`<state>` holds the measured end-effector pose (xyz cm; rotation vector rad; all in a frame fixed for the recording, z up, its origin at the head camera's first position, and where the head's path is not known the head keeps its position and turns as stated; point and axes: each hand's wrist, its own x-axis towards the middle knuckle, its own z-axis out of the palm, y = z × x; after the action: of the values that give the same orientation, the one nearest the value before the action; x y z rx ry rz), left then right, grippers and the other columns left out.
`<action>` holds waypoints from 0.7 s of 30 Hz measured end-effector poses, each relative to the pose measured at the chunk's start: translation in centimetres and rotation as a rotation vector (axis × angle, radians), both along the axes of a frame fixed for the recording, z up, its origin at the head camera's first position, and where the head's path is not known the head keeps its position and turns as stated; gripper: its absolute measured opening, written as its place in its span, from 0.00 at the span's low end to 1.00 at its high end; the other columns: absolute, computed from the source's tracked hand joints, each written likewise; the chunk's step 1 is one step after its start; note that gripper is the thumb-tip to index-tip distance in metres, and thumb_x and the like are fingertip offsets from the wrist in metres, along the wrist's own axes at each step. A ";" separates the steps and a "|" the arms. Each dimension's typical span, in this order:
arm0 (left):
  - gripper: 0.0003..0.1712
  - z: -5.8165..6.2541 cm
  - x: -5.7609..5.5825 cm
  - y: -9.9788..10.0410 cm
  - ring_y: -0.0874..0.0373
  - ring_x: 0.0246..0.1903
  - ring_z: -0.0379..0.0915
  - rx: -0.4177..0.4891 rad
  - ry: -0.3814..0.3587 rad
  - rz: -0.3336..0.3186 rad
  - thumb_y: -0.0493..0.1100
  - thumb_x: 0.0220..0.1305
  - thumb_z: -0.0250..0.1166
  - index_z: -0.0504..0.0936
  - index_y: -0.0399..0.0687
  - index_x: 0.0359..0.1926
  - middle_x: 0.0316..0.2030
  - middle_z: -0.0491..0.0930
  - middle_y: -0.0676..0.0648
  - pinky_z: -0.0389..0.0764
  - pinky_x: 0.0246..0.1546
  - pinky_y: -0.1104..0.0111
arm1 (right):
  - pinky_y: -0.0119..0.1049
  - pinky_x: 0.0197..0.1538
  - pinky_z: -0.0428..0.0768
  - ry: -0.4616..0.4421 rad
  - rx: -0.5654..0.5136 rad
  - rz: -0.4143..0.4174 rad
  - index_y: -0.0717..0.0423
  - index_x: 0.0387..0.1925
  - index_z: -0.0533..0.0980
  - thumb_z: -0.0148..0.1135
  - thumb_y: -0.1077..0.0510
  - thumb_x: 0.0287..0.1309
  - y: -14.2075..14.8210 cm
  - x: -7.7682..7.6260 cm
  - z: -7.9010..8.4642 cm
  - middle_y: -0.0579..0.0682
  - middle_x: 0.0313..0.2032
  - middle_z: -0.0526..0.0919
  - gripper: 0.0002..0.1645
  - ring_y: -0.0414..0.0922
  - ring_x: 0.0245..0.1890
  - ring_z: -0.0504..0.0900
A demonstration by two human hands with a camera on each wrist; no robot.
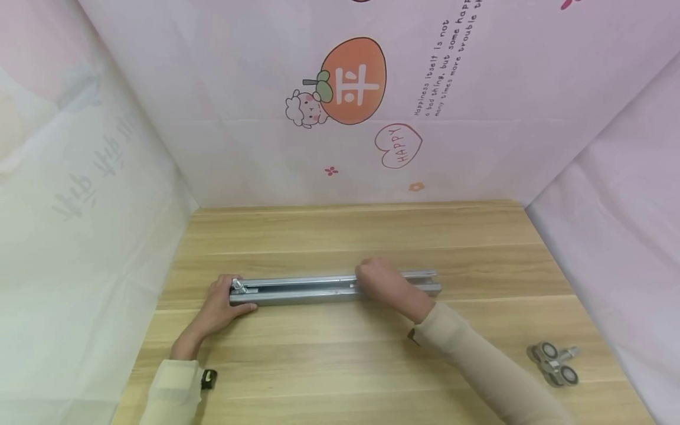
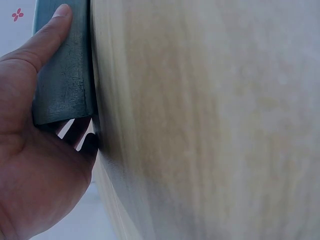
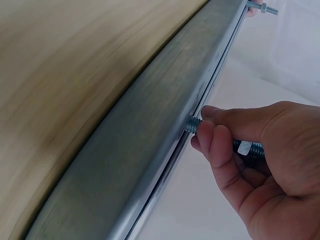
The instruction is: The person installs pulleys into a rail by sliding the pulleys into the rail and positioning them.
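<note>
A grey metal channel rail [image 1: 303, 298] lies across the wooden table, its long slot facing up. My left hand [image 1: 220, 304] holds the rail's left end; in the left wrist view the thumb [image 2: 52, 30] lies along its side, the other fingers partly hidden behind it. At that end a bolt with a nut [image 1: 238, 286] sticks up from the slot. Farther right, my right hand [image 1: 388, 286] pinches a threaded bolt [image 3: 191, 124] that rises out of the slot. A nut [image 3: 244, 148] sits on its thread. Whatever the bolt joins inside the rail is hidden.
On the table's right side lies a roller trolley [image 1: 552, 365] with wheels and a threaded stem, apart from both hands. Printed white sheets [image 1: 255, 159] hang around the back and sides of the table [image 1: 329, 366].
</note>
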<state>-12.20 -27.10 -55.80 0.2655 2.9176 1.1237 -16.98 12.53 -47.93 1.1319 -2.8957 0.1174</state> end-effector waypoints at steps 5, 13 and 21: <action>0.42 -0.1 -0.1 -0.1 0.44 0.48 0.65 -0.002 0.004 -0.003 0.56 0.46 0.76 0.69 0.38 0.55 0.47 0.72 0.38 0.59 0.55 0.49 | 0.27 0.24 0.73 -0.029 -0.009 0.002 0.56 0.24 0.81 0.66 0.59 0.56 -0.9 0.0 -0.1 0.44 0.20 0.76 0.07 0.37 0.19 0.70; 0.41 0.0 0.0 0.0 0.44 0.47 0.65 0.003 0.010 -0.002 0.53 0.45 0.77 0.70 0.37 0.55 0.47 0.72 0.38 0.59 0.55 0.50 | 0.27 0.22 0.71 -0.030 -0.010 0.018 0.56 0.24 0.80 0.63 0.63 0.56 -2.2 0.1 0.2 0.45 0.20 0.76 0.06 0.37 0.19 0.69; 0.41 0.1 -0.1 0.0 0.43 0.47 0.65 0.003 0.014 -0.002 0.51 0.45 0.77 0.70 0.37 0.55 0.47 0.72 0.37 0.59 0.55 0.50 | 0.30 0.23 0.72 0.012 -0.012 0.061 0.55 0.23 0.80 0.63 0.65 0.53 -3.5 0.1 0.0 0.45 0.20 0.76 0.06 0.38 0.19 0.69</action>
<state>-12.26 -27.12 -55.72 0.2771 2.9276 1.1303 -16.91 9.06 -47.95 1.2151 -2.8470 0.1286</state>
